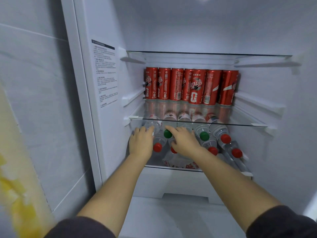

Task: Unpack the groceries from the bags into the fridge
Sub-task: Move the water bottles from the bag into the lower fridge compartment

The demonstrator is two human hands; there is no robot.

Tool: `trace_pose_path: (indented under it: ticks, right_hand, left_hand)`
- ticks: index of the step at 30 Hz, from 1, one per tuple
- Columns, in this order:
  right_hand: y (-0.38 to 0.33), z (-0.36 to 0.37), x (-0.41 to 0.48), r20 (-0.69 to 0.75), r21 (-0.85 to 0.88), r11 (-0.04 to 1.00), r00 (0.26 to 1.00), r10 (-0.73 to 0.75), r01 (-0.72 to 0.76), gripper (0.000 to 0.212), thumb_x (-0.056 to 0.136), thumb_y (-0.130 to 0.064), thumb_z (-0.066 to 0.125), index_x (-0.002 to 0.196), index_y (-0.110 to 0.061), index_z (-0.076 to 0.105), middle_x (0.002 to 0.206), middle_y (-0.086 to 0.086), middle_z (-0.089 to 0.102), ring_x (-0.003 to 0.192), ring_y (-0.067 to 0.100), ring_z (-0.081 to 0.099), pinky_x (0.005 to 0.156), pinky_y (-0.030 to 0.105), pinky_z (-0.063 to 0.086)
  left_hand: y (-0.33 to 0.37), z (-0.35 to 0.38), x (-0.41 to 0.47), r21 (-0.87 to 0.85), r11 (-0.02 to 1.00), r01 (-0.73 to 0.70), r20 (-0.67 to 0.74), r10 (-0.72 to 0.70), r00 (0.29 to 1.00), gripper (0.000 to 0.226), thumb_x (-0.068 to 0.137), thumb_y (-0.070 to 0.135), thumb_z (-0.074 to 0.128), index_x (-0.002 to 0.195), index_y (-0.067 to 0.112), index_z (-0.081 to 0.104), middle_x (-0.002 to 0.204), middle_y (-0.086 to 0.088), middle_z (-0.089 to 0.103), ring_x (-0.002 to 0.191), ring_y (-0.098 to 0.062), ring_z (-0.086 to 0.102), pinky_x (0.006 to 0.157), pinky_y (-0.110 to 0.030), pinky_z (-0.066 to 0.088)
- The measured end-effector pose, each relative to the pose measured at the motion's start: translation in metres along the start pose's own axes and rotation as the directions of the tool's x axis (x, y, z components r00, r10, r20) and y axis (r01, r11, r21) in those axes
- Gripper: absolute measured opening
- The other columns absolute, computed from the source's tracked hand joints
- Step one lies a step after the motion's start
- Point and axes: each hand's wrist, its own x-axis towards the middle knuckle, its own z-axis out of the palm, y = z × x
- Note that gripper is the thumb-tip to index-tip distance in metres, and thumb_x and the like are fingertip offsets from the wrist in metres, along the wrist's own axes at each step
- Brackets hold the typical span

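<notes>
The open fridge holds a row of several red cola cans point(190, 86) on a glass shelf point(240, 124). Below it, several clear water bottles point(221, 133) lie stacked on their sides, red and green caps facing out. My left hand point(141, 143) rests with straight fingers on the leftmost upper bottle point(155, 128). My right hand point(184, 141) lies over the bottles in the middle, its fingers reaching beside a green cap point(167, 133) and covering part of a red-capped bottle. Both forearms stretch into the fridge.
An upper glass shelf point(205, 53) stands above the cans. A label with printed text point(105, 74) is on the left inner wall. A white drawer front point(171, 184) sits below the bottle shelf. A yellow and white blurred object point(18, 194) is at the left edge.
</notes>
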Motion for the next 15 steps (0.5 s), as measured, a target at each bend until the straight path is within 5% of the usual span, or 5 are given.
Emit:
trace_pose_path:
  ticks: [5, 10, 12, 15]
  right_hand:
    - [0.000, 0.002, 0.000, -0.016, 0.015, 1.000, 1.000, 0.006, -0.006, 0.062, 0.092, -0.018, 0.051, 0.148, -0.032, 0.027, 0.129, 0.001, 0.053, 0.125, 0.026, 0.041, 0.108, 0.064, 0.026]
    - [-0.003, 0.001, -0.001, 0.009, 0.039, 0.999, 1.000, 0.024, -0.024, 0.065, 0.092, -0.018, 0.052, 0.149, -0.033, 0.025, 0.135, 0.002, 0.048, 0.130, 0.026, 0.037, 0.112, 0.066, 0.016]
    - [-0.007, 0.006, -0.010, -0.142, 0.077, 0.995, 0.987, 0.073, -0.062, 0.066, 0.089, -0.016, 0.056, 0.147, -0.034, 0.030, 0.134, 0.002, 0.045, 0.130, 0.025, 0.037, 0.115, 0.063, 0.009]
    - [-0.019, 0.030, -0.035, -0.480, 0.243, 0.970, 0.869, 0.119, 0.002, 0.047, 0.086, -0.011, 0.059, 0.130, -0.023, 0.054, 0.119, 0.000, 0.053, 0.110, 0.015, 0.046, 0.105, 0.041, 0.033]
  left_hand:
    - [0.008, 0.001, 0.014, 0.014, 1.000, 0.004, 0.078, -0.005, 0.997, 0.051, 0.096, 0.004, 0.044, 0.144, 0.019, 0.036, 0.131, -0.012, 0.049, 0.119, -0.030, 0.043, 0.088, -0.037, 0.041]
    - [0.004, 0.002, 0.007, -0.184, 0.979, 0.084, 0.157, -0.055, 0.986, 0.052, 0.100, 0.016, 0.043, 0.149, 0.025, 0.027, 0.137, -0.015, 0.043, 0.120, -0.033, 0.042, 0.087, -0.040, 0.043]
    - [0.006, 0.000, -0.004, -0.339, 0.931, 0.133, 0.117, -0.098, 0.988, 0.058, 0.098, 0.020, 0.047, 0.150, 0.024, 0.022, 0.140, -0.016, 0.036, 0.122, -0.034, 0.042, 0.092, -0.042, 0.044]
    - [0.004, 0.002, -0.027, -0.469, 0.878, 0.096, -0.118, -0.170, 0.978, 0.041, 0.093, 0.014, 0.053, 0.133, 0.010, 0.044, 0.127, -0.014, 0.047, 0.113, -0.033, 0.049, 0.088, -0.043, 0.046]
